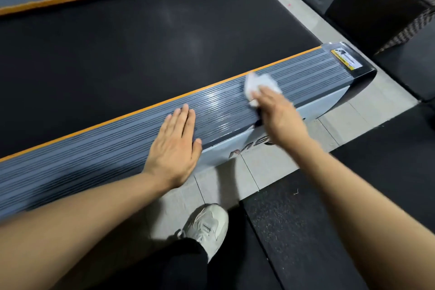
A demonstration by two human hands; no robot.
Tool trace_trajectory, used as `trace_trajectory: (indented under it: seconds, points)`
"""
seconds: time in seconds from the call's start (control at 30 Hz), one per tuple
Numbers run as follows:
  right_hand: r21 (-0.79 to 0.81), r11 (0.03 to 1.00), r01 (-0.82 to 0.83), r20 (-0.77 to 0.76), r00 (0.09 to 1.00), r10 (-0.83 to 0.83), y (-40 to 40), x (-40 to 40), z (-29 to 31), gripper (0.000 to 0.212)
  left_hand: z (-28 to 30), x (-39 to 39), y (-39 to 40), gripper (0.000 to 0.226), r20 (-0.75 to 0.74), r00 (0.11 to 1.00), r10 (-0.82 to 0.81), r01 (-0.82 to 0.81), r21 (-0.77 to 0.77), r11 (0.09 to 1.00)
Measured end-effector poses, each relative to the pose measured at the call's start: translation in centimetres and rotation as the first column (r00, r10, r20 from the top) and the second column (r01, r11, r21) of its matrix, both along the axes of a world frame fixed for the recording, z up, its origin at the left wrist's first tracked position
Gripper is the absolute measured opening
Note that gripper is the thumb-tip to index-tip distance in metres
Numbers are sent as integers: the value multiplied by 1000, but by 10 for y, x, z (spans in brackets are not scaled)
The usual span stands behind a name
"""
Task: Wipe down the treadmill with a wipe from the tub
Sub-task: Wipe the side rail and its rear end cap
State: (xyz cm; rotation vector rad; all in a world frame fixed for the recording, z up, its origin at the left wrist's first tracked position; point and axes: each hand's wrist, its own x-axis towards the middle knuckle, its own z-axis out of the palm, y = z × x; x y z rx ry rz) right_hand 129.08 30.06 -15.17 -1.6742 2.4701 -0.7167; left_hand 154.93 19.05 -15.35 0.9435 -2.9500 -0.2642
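Two hands, one wipe, one treadmill. My left hand [175, 142] lies flat, fingers straight, on the treadmill's [306, 70] ribbed grey side rail [94, 148]. My right hand [280, 114] presses the crumpled white wipe [257, 83] onto the same rail; the wipe sticks out beyond my blurred fingertips. One pale shoe [207, 226] stands on the floor.

I'm feeling ribbed grey plastic on the side rail [131, 141], glossy where wet; the belt [117, 49] is looking matt black, the wipe [259, 85] soft and crumpled.
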Motion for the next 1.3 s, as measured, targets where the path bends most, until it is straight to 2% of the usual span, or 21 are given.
trace_trajectory:
  seconds: [0.07,0.1,0.13,0.2,0.27,0.33,0.43,0.5,0.53,0.6,0.63,0.77,0.83,0.87,0.93,1.03,1.1,1.17,1.23,1.3]
  points:
    - [53,977,207,-55,977,-204,-5,-31,5,39,-2,-5,-2,70,-28,998,-62,62,-21,998]
    - [63,967,246,-56,969,-242,-13,-31,8,38,-4,-8,-3,69,-38,994,-98,97,-26,995]
    - [70,974,218,-24,976,-217,-23,-21,8,41,-4,-11,-5,68,-43,991,-124,123,-30,992]
    - [62,998,-27,56,998,24,-42,19,6,48,-6,-15,-5,67,-64,987,-149,145,-62,987]
    - [99,945,-312,39,950,309,-55,51,-1,50,-9,-15,-3,62,-116,980,-164,150,-116,982]
    - [147,910,-388,-19,918,395,-64,38,1,51,-10,-14,-2,61,-147,977,-154,133,-140,981]
    - [83,988,-128,-116,984,138,-67,-20,12,43,-7,-19,-1,63,-148,981,-122,109,-97,989]
    - [145,988,47,-135,991,-27,-65,-48,28,30,-6,-21,-1,64,-128,986,-108,97,-90,991]
    - [181,980,85,-150,987,-58,-64,-53,34,26,-5,-22,-1,65,-117,988,-105,94,-91,991]
    - [231,968,97,-181,982,-55,-67,-53,45,25,-4,-23,0,66,-93,991,-97,87,-99,991]
    - [198,976,87,-155,986,-56,-67,-52,49,25,-4,-23,0,67,-80,993,-90,82,-105,991]
    - [-77,984,160,82,985,-154,-65,-61,58,30,-1,-24,3,69,-10,997,-74,72,-133,988]
    - [-132,980,152,190,974,-125,-63,-62,57,38,-1,-25,4,69,6,998,-62,62,-143,988]
    - [-133,983,123,222,971,-92,-62,-59,53,31,-1,-26,4,69,9,998,-58,59,-150,987]
    - [-140,983,120,141,985,-101,-59,-47,35,15,-2,-27,4,69,8,999,-54,54,-167,984]
    - [-168,972,166,-72,981,-180,-49,-29,6,14,-2,-26,4,69,0,999,-52,51,-165,985]
    - [-135,984,117,-80,988,-129,-45,-14,1,25,-2,-26,4,69,2,999,-47,47,-161,986]
    - [-95,994,-53,0,999,53,-43,8,3,33,-2,-26,5,70,7,999,-42,42,-167,985]
    - [-87,960,-266,58,961,271,-41,33,4,33,-1,-27,5,70,3,999,-38,38,-164,986]
    - [-87,918,-387,7,921,389,-42,39,0,34,-1,-28,4,70,-25,999,-36,32,-141,990]
